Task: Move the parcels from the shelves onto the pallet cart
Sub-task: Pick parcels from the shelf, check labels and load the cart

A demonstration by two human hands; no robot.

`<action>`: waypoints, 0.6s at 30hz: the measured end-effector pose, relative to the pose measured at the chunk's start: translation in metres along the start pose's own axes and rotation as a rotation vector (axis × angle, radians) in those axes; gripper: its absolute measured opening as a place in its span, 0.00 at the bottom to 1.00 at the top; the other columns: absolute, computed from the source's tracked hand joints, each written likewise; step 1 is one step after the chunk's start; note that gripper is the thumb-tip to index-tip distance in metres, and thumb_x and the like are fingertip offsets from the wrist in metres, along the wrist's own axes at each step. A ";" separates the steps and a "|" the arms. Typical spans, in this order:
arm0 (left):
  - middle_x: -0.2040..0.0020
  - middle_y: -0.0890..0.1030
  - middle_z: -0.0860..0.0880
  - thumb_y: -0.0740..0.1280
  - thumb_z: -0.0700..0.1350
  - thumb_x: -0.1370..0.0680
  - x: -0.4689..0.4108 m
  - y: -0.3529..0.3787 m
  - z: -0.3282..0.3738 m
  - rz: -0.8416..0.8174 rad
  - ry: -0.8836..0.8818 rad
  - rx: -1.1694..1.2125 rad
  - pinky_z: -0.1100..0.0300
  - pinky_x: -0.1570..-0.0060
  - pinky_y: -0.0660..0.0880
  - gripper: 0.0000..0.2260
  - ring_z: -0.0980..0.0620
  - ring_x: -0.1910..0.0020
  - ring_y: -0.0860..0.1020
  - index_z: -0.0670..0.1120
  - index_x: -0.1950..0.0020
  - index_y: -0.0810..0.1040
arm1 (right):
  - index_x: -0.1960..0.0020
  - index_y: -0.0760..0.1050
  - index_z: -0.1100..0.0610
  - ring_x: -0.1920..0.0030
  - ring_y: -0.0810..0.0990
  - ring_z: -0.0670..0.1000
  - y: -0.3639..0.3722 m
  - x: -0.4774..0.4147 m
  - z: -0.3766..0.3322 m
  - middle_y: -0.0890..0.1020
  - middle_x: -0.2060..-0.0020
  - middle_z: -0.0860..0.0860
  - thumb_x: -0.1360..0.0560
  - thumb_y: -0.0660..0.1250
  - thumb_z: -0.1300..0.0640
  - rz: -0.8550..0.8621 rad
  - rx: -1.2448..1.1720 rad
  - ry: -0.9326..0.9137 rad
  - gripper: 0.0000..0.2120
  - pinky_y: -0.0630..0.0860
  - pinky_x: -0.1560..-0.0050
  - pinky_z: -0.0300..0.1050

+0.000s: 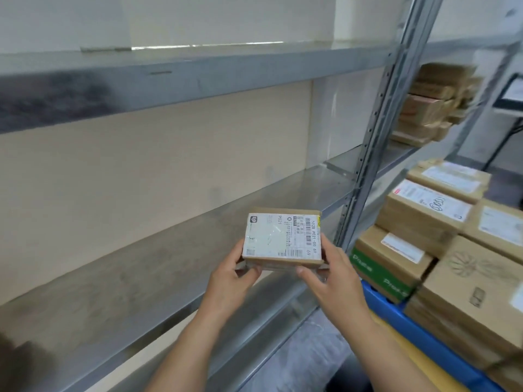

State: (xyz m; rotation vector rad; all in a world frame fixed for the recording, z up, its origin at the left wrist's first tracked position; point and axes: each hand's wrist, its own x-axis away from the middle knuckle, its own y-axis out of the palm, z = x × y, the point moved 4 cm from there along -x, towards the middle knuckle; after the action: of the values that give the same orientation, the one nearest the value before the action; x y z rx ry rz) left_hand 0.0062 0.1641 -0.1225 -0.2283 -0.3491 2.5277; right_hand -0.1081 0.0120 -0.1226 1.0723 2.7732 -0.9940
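Both hands, left hand (236, 274) and right hand (329, 274), grip the parcel (281, 239) above the shelf (141, 267). Step: transfer. Next, swing it toward 3 o'clock onto the cart (396, 309) stack.

One small labelled parcel (281, 240), which we grip with left hand (230, 278) and right hand (329, 281) over the metal shelf (141, 264) front edge; stacked parcels (441, 236) on blue pallet cart (377, 297).

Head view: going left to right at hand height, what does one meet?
Left hand → small labelled parcel → right hand → shelf upright → stacked parcels on the blue pallet cart.
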 end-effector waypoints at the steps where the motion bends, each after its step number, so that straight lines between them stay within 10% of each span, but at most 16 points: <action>1: 0.54 0.75 0.78 0.67 0.36 0.24 -0.005 0.009 0.003 -0.016 0.010 0.003 0.81 0.56 0.66 0.25 0.78 0.51 0.72 0.66 0.43 0.69 | 0.26 0.58 0.42 0.45 0.69 0.35 -0.007 -0.002 0.006 0.71 0.40 0.43 0.27 0.71 0.54 0.018 0.003 0.013 0.35 0.69 0.44 0.35; 18: 0.46 0.79 0.67 0.66 0.36 0.23 -0.106 0.105 0.022 -0.419 0.167 0.035 0.71 0.43 0.69 0.24 0.68 0.45 0.75 0.60 0.34 0.71 | 0.26 0.62 0.45 0.46 0.75 0.44 -0.063 -0.028 0.055 0.74 0.46 0.44 0.28 0.71 0.58 0.363 0.071 0.190 0.34 0.75 0.43 0.50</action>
State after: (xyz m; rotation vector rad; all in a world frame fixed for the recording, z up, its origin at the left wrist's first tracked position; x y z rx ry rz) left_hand 0.0337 0.0164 -0.1237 -0.3151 -0.2555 2.0850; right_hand -0.1366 -0.0717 -0.1247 1.6846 2.5492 -0.9910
